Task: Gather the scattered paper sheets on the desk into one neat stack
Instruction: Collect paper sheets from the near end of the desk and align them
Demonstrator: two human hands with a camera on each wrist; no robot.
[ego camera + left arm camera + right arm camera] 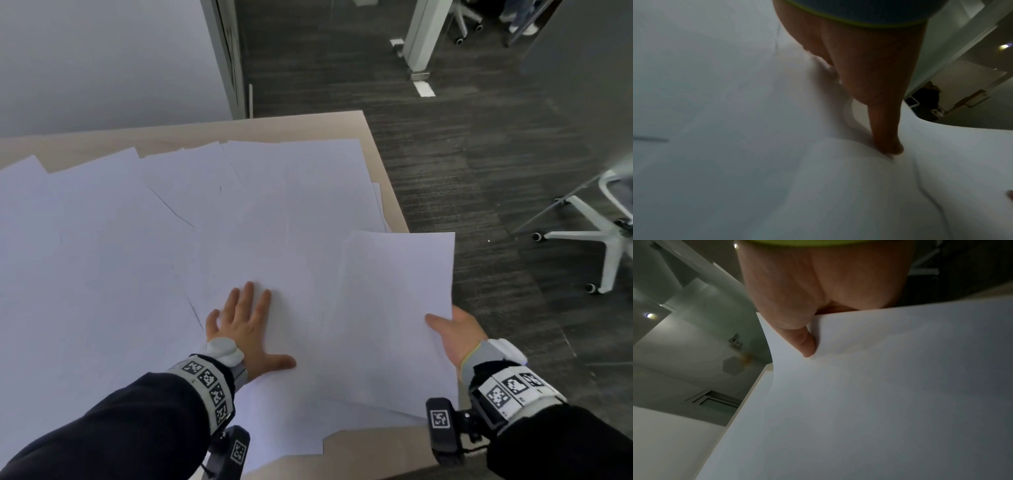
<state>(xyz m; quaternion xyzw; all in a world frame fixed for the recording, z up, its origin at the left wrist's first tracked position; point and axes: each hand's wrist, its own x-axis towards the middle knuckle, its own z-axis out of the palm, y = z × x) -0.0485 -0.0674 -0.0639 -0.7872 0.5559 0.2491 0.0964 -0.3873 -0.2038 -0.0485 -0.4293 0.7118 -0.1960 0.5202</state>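
Observation:
Several white paper sheets [144,240] lie overlapping across the wooden desk [301,126]. My left hand [245,329] rests flat on them near the front, fingers spread and straight; its thumb [888,138] presses the paper in the left wrist view. My right hand [455,335] grips a small bundle of sheets [397,308] at its right edge, thumb on top and fingers hidden beneath. That bundle is lifted and hangs partly past the desk's right edge. In the right wrist view the thumb [803,340] pinches the bundle [879,394].
The desk's right edge [394,192] drops to dark carpet [479,154]. A white swivel chair base [596,240] stands on the floor to the right. A grey wall [102,61] rises behind the desk. Bare desk shows at the front right corner [376,445].

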